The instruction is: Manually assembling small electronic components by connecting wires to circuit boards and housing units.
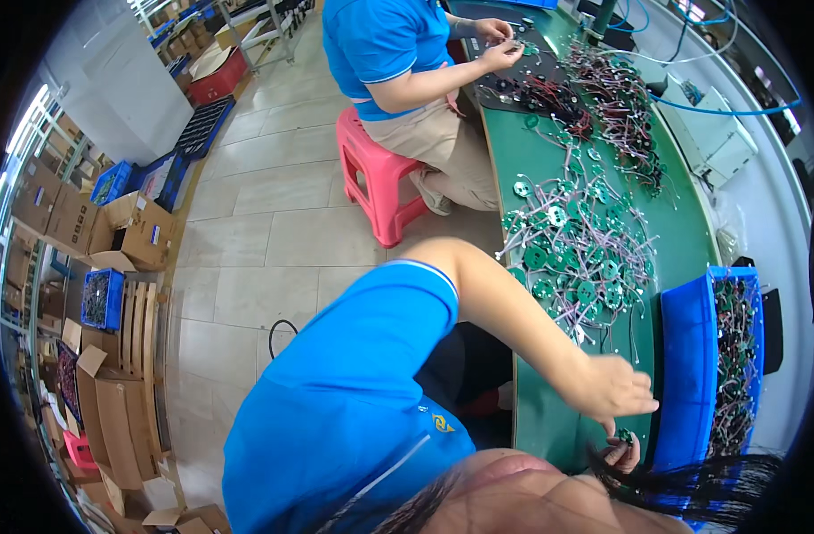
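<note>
The fingers of my right hand (619,456) pinch a small green piece (625,435) over the green surface (545,414). My left hand (607,386) is close; I can't tell if it grips anything.

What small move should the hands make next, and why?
Probably bring the left hand onto the green piece to steady it: the right hand holds it, and the left is close by, loosely open. Whether they touch is unclear.
</note>
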A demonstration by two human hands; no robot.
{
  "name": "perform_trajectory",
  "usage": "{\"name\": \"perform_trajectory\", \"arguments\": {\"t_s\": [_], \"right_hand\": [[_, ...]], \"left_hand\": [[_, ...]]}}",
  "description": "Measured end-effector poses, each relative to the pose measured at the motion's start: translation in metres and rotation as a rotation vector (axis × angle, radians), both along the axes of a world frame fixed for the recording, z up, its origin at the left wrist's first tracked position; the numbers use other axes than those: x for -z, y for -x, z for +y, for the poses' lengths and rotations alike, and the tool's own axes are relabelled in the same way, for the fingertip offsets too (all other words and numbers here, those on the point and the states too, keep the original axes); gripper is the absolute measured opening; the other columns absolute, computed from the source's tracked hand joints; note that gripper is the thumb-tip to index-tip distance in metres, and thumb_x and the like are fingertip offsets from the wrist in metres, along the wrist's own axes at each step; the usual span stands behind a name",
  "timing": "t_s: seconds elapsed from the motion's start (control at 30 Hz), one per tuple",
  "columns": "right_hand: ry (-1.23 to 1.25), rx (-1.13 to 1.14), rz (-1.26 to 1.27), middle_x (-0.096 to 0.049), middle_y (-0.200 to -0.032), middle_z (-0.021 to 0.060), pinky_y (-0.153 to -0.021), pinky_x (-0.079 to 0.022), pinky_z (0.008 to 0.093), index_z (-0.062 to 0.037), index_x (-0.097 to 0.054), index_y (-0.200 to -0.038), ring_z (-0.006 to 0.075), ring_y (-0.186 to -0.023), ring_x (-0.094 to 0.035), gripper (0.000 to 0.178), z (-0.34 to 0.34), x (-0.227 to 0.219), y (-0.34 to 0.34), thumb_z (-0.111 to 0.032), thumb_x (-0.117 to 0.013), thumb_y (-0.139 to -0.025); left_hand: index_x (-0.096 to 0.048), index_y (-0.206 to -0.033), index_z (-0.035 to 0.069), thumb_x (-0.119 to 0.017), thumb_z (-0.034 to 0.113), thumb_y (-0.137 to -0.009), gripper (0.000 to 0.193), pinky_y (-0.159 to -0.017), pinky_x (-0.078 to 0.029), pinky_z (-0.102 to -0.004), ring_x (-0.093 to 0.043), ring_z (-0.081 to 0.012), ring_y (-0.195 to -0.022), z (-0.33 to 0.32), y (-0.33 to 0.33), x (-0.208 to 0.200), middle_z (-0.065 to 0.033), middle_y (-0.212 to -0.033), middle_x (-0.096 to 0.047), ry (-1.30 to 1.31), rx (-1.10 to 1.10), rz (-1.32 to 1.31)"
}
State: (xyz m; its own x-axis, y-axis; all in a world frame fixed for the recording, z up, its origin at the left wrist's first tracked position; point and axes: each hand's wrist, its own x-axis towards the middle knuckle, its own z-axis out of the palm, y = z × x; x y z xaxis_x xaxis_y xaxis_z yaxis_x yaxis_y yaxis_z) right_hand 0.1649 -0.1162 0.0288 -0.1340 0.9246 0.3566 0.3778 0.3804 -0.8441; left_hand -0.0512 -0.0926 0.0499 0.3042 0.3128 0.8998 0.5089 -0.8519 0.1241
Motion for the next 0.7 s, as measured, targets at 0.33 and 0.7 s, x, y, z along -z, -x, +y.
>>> {"name": "perform_trajectory", "arguments": {"t_s": [0.33, 0.7], "right_hand": [[-0.260, 0.216, 0.102, -0.060, -0.079, 0.0044, -0.058, -0.042, 0.0187, -0.0051, -0.050, -0.115, 0.0090, -0.058, -0.049, 0.028, 0.017, -0.010, -0.016, -0.019, -0.051, -0.091], [-0.060, 0.390, -0.876, -0.060, -0.081, 0.0129, -0.066, -0.045, 0.0348, -0.0039, -0.056, -0.103, 0.0277, -0.069, -0.054, 0.037, 0.027, 0.084, -0.127, -0.036, -0.057, -0.083]], "left_hand": [[-0.047, -0.079, 0.007, -0.051, 0.018, -0.085, 0.014, -0.049, -0.045, -0.0343, -0.055, -0.0237, -0.052, 0.030, -0.100, 0.024, -0.0100, -0.063, -0.057, 0.598, 0.101, -0.250], [-0.048, -0.074, 0.006, -0.042, 0.010, -0.085, 0.013, -0.044, -0.039, -0.0296, -0.044, -0.0163, -0.047, 0.069, -0.098, 0.054, -0.0065, -0.063, -0.053, 1.440, 0.544, -0.978]]}}
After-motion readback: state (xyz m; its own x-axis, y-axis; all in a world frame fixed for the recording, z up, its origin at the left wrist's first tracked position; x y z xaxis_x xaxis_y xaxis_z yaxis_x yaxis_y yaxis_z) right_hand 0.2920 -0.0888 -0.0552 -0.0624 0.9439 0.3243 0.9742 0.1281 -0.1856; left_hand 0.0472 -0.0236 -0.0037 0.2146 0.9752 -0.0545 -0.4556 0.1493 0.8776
